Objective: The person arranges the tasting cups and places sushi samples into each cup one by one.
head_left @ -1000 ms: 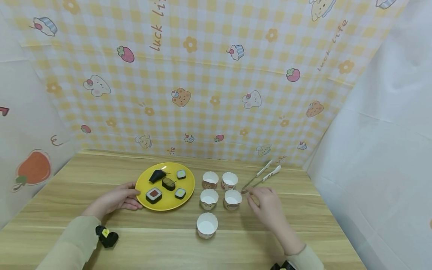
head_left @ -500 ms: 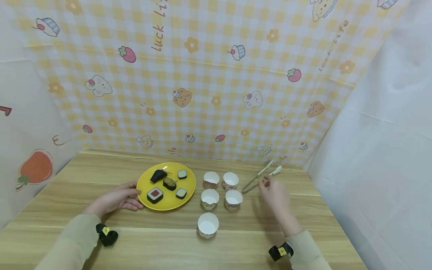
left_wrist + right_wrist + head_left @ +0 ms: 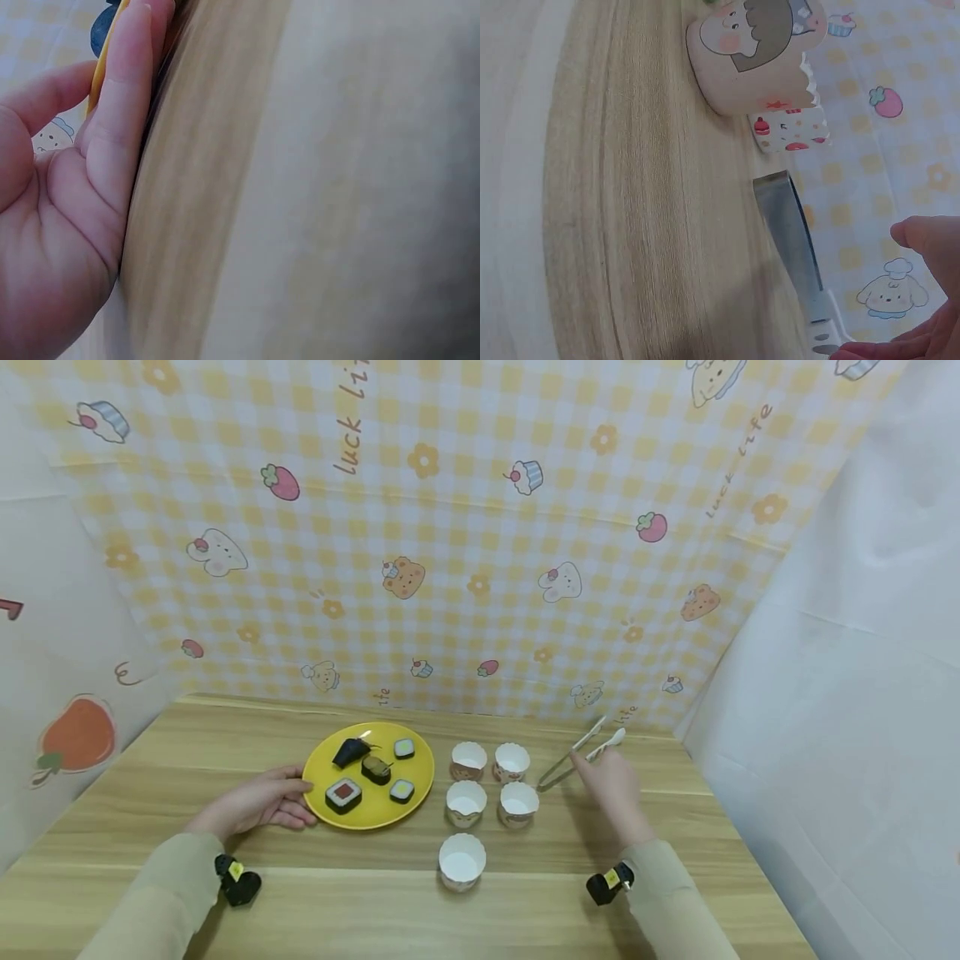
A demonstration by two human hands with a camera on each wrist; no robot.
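Observation:
My left hand (image 3: 258, 802) pinches the left rim of a yellow plate (image 3: 420, 768), thumb over the edge and fingers beneath. On the plate lie several toy sushi pieces: a large roll with a red centre (image 3: 342, 795), a black cone-shaped piece (image 3: 350, 752), a dark topped piece (image 3: 376, 768) and small rolls (image 3: 401, 791). My right hand (image 3: 613, 781) is at the tongs (image 3: 555, 771), which lie spread on the table with white ends toward the back. In the right wrist view the thumb (image 3: 915, 231) stands apart from the fingers, whose tips are right at the tongs' white part (image 3: 823, 334).
Several white paper cups, such as the front one (image 3: 461, 862) and one near the tongs (image 3: 517, 806), stand between plate and tongs. A checked cloth (image 3: 480, 527) hangs behind the wooden table (image 3: 360, 902), with white cloth (image 3: 847, 652) at the right.
My right hand has moved from the tongs' bent metal end back and right toward their white ends. The left hand and plate stay in place.

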